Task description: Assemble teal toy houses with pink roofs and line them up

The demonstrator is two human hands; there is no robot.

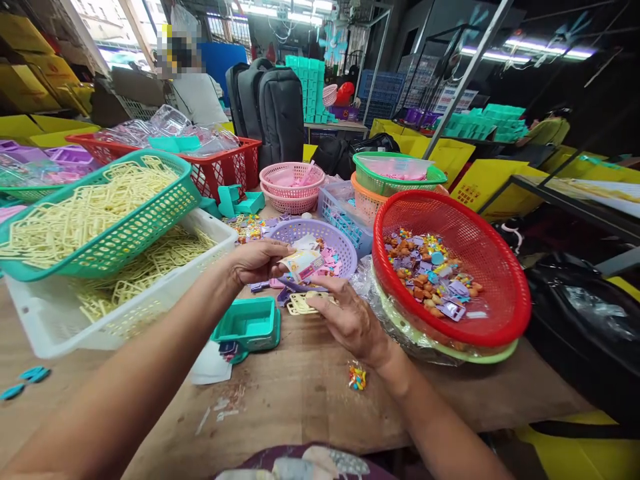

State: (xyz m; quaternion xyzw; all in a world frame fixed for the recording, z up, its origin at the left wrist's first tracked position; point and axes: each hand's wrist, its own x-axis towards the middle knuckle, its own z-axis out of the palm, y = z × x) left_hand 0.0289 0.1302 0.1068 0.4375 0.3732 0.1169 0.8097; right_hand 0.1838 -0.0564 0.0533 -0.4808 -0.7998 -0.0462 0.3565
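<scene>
My left hand [257,262] pinches a small white printed card [304,265] above the near rim of a purple basket [345,248]. Just to the right, my right hand [349,321] has its fingers closed on a cream plastic frame [299,304], partly covered by the fingers. Below my left hand, a teal plastic box [254,321] sits on the table, with a small dark piece at its front corner. A little bag of coloured beads [357,377] lies below my right hand. Inside the purple basket are pink and white pieces.
At left, a teal basket [187,200] of cream frames rests on a white crate [45,327]. A tilted red basket [517,293] holds small mixed parts at right. Behind stand pink baskets [293,200] and a black backpack [280,107]. Blue pieces [35,374] lie at far left.
</scene>
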